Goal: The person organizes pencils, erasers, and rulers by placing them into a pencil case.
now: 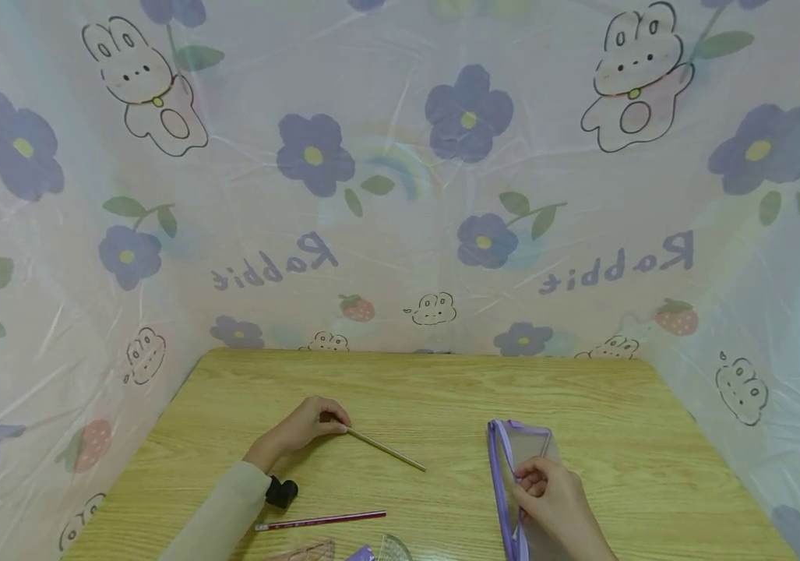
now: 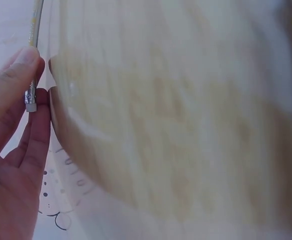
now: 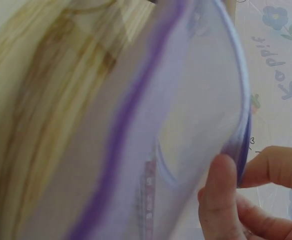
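Note:
My left hand (image 1: 304,427) pinches a gold-coloured pencil (image 1: 387,449) by its eraser end, over the left middle of the table. Up close in the left wrist view, a metal ferrule and pale eraser (image 2: 31,106) stick out below the thumb. On the right lies a see-through pencil pouch (image 1: 498,483) with purple zip edging. My right hand (image 1: 555,491) pinches one edge of its mouth, and the pouch gapes unzipped. Through the right wrist view, a pinkish printed strip (image 3: 150,195) shows at the pouch; its kind is unclear.
A red pencil (image 1: 322,520) lies near the front of the wooden table (image 1: 442,389), with a small black object (image 1: 282,492) beside the left sleeve. A set square (image 1: 315,550), a purple item (image 1: 361,554) and a protractor (image 1: 394,548) are cut off by the bottom edge. Patterned curtains surround the table.

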Demonstrator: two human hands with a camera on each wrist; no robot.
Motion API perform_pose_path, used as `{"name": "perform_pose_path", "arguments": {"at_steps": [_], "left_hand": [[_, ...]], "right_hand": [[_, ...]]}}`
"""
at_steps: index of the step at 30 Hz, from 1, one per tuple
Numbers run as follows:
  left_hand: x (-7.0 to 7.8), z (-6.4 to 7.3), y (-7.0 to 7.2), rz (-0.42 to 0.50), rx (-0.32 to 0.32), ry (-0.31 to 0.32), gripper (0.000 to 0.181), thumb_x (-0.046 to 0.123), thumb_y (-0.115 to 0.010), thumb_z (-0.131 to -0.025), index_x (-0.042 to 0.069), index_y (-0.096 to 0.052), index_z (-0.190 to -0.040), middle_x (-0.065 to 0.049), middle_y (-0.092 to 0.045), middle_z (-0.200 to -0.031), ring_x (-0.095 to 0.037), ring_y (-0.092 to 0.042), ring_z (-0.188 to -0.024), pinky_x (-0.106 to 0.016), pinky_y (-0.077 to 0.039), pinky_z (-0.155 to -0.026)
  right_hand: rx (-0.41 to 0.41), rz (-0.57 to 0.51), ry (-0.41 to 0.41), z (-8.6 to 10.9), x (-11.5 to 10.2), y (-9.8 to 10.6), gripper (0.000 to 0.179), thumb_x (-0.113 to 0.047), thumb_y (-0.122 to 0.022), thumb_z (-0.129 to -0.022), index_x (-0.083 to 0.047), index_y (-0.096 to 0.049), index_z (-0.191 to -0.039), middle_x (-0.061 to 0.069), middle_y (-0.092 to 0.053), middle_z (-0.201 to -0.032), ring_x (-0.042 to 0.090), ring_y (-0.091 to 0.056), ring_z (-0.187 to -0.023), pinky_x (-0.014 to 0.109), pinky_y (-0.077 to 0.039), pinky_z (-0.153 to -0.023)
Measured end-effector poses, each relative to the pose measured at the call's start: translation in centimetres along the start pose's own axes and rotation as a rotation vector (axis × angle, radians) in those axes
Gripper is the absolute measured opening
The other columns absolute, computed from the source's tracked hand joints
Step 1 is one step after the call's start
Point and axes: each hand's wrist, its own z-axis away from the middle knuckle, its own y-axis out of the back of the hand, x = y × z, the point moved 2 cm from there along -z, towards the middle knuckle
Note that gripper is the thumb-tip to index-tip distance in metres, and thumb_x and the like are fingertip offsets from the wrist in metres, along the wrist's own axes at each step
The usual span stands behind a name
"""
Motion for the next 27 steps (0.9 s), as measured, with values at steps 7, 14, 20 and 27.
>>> {"name": "perform_pose_path", "arguments": {"at_steps": [7,14,20,27], "left_hand": [[0.0,0.13,0.0,-0.013,0.004,0.028,0.007,0.01,-0.069,-0.094,0.011,-0.076,-0.095,0.002,-0.071,-0.094,-0.015,-0.065,-0.083,-0.028,-0.056,-0.072],[0.47,0.36,0.24,0.007,0.015,0.063,0.007,0.011,-0.07,-0.094,0.012,-0.077,-0.095,0.002,-0.071,-0.093,-0.02,-0.065,-0.083,-0.028,-0.056,-0.071],[0.68,0.27,0.69,0.012,0.008,0.063,0.007,0.011,-0.071,-0.093,0.011,-0.077,-0.094,0.001,-0.071,-0.092,-0.02,-0.065,-0.082,-0.03,-0.056,-0.071],[0.61,0.44,0.99,-0.012,0.01,0.054,0.007,0.012,-0.072,-0.092,0.013,-0.078,-0.094,0.004,-0.072,-0.092,-0.017,-0.066,-0.083,-0.03,-0.057,-0.073]], "right_hand": [[-0.006,-0.001,0.009,0.15,0.02,-0.04,0.016,0.01,-0.072,-0.074,0.001,-0.066,-0.086,0.003,-0.06,-0.073,0.009,-0.059,-0.058,0.022,-0.054,-0.051],[0.009,0.001,0.016,0.11,0.1,-0.04,0.016,0.011,-0.072,-0.073,0.001,-0.066,-0.085,0.003,-0.06,-0.073,0.009,-0.059,-0.058,0.022,-0.054,-0.051],[0.009,0.012,0.015,0.0,0.04,0.04,0.015,0.01,-0.073,-0.074,0.0,-0.067,-0.085,0.002,-0.06,-0.073,0.009,-0.059,-0.059,0.021,-0.054,-0.053],[0.006,0.006,0.015,0.02,0.14,0.0,0.016,0.01,-0.073,-0.074,0.0,-0.066,-0.085,0.002,-0.06,-0.072,0.009,-0.059,-0.058,0.022,-0.054,-0.052]]}}
